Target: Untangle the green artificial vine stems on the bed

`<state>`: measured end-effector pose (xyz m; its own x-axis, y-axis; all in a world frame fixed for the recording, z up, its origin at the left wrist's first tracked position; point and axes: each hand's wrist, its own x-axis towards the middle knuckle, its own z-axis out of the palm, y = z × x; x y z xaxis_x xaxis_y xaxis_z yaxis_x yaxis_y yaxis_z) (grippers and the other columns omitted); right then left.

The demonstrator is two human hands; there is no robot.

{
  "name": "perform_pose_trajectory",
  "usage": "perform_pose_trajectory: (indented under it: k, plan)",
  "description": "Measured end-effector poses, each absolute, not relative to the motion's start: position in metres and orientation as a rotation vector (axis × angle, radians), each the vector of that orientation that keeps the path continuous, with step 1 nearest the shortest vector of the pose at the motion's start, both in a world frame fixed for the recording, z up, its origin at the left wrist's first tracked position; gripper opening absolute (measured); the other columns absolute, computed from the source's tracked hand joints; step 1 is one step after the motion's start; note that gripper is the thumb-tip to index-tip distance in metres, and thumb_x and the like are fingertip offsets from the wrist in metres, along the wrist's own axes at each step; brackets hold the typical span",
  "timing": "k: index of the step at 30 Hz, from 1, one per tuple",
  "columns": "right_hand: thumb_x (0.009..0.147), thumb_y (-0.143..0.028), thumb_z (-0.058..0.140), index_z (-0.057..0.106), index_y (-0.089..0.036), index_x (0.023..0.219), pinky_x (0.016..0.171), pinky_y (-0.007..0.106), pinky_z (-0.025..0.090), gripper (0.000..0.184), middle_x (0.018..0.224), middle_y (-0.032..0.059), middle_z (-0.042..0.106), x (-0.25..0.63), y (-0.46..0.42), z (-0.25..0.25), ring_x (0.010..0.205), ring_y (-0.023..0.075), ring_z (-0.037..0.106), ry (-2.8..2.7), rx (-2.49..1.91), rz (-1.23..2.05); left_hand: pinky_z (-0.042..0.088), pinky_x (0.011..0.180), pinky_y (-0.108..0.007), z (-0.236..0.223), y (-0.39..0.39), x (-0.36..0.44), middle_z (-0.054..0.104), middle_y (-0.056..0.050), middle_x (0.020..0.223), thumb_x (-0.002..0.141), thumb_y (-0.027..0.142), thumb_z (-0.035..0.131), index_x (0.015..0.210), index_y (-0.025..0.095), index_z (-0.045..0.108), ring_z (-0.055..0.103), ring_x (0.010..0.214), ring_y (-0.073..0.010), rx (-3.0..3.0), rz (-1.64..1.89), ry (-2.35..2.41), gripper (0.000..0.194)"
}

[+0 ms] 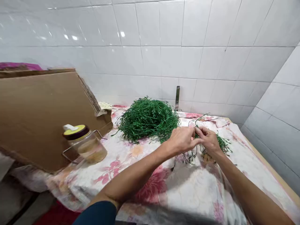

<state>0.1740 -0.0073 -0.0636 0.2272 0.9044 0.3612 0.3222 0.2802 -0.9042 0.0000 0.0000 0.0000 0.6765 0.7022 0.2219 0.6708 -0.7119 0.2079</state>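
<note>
My left hand (183,139) and my right hand (209,140) meet at the right of the table, fingers pinched together. Between them they grip a few thin green artificial plant stems (191,155) with small bud-like tips. Some of these stems stick up above the fingertips and others hang below. The exact spot where the fingers hold them is partly covered by the hands. Just left of my left hand lies a large tangled heap of the same green artificial stems (148,119). A smaller bunch of green stems (223,144) rests beyond my right wrist, partly hidden by it.
A floral cloth (112,184) covers the table. At the left, a clear jar (90,150) with a yellow-and-dark lid and wire handles stands before a large cardboard box (42,115). White tiled walls (171,62) enclose the back and right. A metal strip (177,97) stands against the back wall.
</note>
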Motion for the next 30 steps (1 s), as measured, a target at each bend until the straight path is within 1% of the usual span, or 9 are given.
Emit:
perform_pose_trajectory:
  k: [3, 4, 7, 9, 14, 19, 22, 26, 30]
  plan:
    - [0.082, -0.061, 0.070, 0.073, -0.017, 0.083, 0.059, 0.026, 0.045, 0.045, 0.073, 0.0019, 0.065, 0.176, -0.007, -0.064, 0.067, 0.0164, 0.056, -1.290, -1.243, 0.650, 0.051, 0.075, -0.039, -0.030, -0.008, 0.006, 0.071, -0.017, 0.111, 0.082, 0.077, 0.056, 0.117, 0.016, 0.057, 0.069, 0.100, -0.0361, 2.809, 0.386, 1.114, 0.070]
    - [0.082, -0.062, 0.070, 0.073, -0.017, 0.083, 0.059, 0.026, 0.046, 0.045, 0.073, 0.0020, 0.065, 0.176, -0.006, -0.064, 0.067, 0.0165, 0.056, -1.278, -1.227, 0.667, 0.051, 0.074, -0.039, -0.038, -0.009, 0.007, 0.071, -0.017, 0.109, 0.085, 0.071, 0.058, 0.120, 0.015, 0.055, 0.069, 0.098, -0.0354, 2.806, 0.410, 1.128, 0.066]
    - [0.080, -0.063, 0.071, 0.072, -0.017, 0.082, 0.058, 0.026, 0.048, 0.047, 0.071, 0.0015, 0.065, 0.176, -0.006, -0.065, 0.065, 0.0158, 0.056, -1.252, -1.159, 0.733, 0.048, 0.072, -0.034, -0.059, -0.006, 0.002, 0.073, -0.011, 0.104, 0.095, 0.044, 0.056, 0.119, 0.018, 0.056, 0.070, 0.091, -0.0284, 2.757, 0.558, 1.091, 0.035]
    - [0.079, -0.064, 0.072, 0.073, -0.017, 0.082, 0.056, 0.026, 0.047, 0.047, 0.069, 0.0011, 0.064, 0.179, -0.004, -0.065, 0.062, 0.0149, 0.054, -1.229, -1.153, 0.724, 0.047, 0.072, -0.031, -0.067, -0.002, -0.005, 0.074, -0.010, 0.102, 0.095, 0.035, 0.056, 0.116, 0.018, 0.058, 0.070, 0.088, -0.0250, 2.713, 0.661, 1.023, 0.027]
    - [0.077, -0.062, 0.074, 0.073, -0.017, 0.081, 0.051, 0.025, 0.046, 0.045, 0.073, 0.0029, 0.067, 0.196, 0.003, -0.063, 0.060, 0.0146, 0.055, -1.137, -1.200, 0.627, 0.044, 0.071, -0.027, -0.073, 0.008, -0.026, 0.075, -0.007, 0.093, 0.101, 0.035, 0.048, 0.115, 0.018, 0.064, 0.067, 0.077, -0.0176, 2.516, 0.959, 0.919, 0.027]
    - [0.077, -0.061, 0.074, 0.073, -0.017, 0.083, 0.048, 0.025, 0.045, 0.044, 0.071, 0.0028, 0.068, 0.209, 0.008, -0.063, 0.056, 0.0136, 0.054, -1.063, -1.233, 0.570, 0.042, 0.074, -0.027, -0.063, 0.026, -0.044, 0.074, -0.008, 0.094, 0.101, 0.033, 0.047, 0.104, 0.018, 0.070, 0.066, 0.080, -0.0183, 2.475, 1.138, 1.060, 0.027]
    - [0.077, -0.061, 0.075, 0.072, -0.017, 0.084, 0.047, 0.023, 0.046, 0.045, 0.067, 0.0013, 0.065, 0.214, 0.010, -0.061, 0.055, 0.0126, 0.055, -1.008, -1.224, 0.556, 0.039, 0.069, -0.026, -0.056, 0.039, -0.055, 0.070, -0.005, 0.081, 0.101, 0.034, 0.046, 0.096, 0.017, 0.071, 0.061, 0.070, -0.0159, 2.368, 1.294, 1.171, 0.030]
    - [0.076, -0.060, 0.076, 0.071, -0.016, 0.087, 0.045, 0.021, 0.047, 0.045, 0.068, 0.0005, 0.065, 0.220, 0.009, -0.056, 0.054, 0.0108, 0.056, -0.966, -1.185, 0.562, 0.035, 0.062, -0.026, -0.055, 0.052, -0.065, 0.060, 0.000, 0.064, 0.099, 0.039, 0.049, 0.091, 0.018, 0.072, 0.053, 0.059, -0.0139, 2.238, 1.330, 1.300, 0.032]
    - [0.073, -0.059, 0.080, 0.072, -0.017, 0.090, 0.045, 0.021, 0.049, 0.046, 0.073, 0.0008, 0.067, 0.219, 0.005, -0.049, 0.056, 0.0108, 0.060, -0.982, -1.108, 0.689, 0.035, 0.063, -0.026, -0.061, 0.055, -0.064, 0.066, -0.002, 0.070, 0.096, 0.039, 0.053, 0.094, 0.019, 0.073, 0.053, 0.061, -0.0141, 2.286, 1.282, 1.330, 0.029]
